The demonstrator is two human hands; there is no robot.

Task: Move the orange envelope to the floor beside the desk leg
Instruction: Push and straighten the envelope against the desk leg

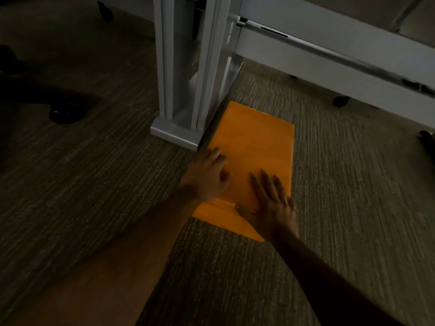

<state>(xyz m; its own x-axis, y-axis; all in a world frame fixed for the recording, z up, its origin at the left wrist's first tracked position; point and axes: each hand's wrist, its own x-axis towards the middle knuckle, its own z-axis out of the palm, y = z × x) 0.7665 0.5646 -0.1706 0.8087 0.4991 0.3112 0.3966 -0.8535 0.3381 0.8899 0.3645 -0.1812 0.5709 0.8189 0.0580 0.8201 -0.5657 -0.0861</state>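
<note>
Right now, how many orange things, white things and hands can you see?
Orange: 1, the orange envelope lying flat on the carpet.
White: 2, the desk leg right beside the envelope, and the white frame rail behind it.
Hands: 2, the left hand and the right hand, both resting flat on the envelope.
Total: 5

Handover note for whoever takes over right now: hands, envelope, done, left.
Left hand: open, resting on the orange envelope's left edge, near the desk leg's foot.
Right hand: open, fingers flat on the envelope's near end.
Envelope: lying flat on the carpet, right beside the white desk leg; its far-left edge runs along the foot, contact unclear in the dim light.
Done: envelope is at the target spot.
Left: lift both hands clear.
</note>
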